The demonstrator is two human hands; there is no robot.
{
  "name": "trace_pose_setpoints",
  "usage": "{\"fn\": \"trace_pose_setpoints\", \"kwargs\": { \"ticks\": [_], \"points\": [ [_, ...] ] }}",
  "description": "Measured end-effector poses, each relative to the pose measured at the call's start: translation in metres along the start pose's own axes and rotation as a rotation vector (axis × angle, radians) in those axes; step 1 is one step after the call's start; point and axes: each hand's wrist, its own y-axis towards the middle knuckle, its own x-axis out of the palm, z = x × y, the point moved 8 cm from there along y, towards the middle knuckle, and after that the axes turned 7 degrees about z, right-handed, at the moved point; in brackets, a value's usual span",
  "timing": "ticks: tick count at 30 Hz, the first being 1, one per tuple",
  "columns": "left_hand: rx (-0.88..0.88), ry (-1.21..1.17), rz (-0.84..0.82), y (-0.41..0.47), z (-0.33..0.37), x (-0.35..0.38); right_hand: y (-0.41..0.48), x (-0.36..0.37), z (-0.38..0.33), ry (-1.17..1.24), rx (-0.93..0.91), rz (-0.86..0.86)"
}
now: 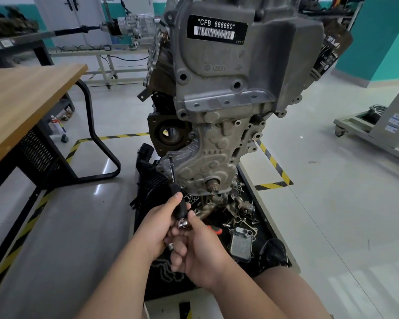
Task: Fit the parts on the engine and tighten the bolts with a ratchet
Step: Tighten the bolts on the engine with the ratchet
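R hand [200, 249] pinched chrome butt of driver [174, 188], L hand [157, 224] wrapped its black handle; long axis near-vertical, tip pointing up & slightly left onto bolt [170, 155] at lower-left of engine [217, 146] front.

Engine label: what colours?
Label is black with white text and barcode; head view.

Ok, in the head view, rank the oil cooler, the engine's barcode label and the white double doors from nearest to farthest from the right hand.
1. Oil cooler, on the tray just right of the right hand.
2. Barcode label, high on the engine ahead.
3. White double doors, far back left.
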Motion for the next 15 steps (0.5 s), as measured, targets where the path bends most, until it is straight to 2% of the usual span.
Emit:
{"fn": "trace_pose_setpoints", "kwargs": {
  "ticks": [4,11,15],
  "points": [
    [-0.024,0.000,0.004,0.002,-0.001,-0.005,-0.001,0.007,0.008,0.174,0.107,-0.073],
    [0.023,0.030,-0.021,-0.001,0.005,-0.006,-0.001,0.016,0.013,0.406,0.212,-0.150],
    [-0.022,0.028,-0.003,-0.001,0.000,-0.004,-0.003,0.023,0.012,0.490,0.242,-0.251]
  ]
}}
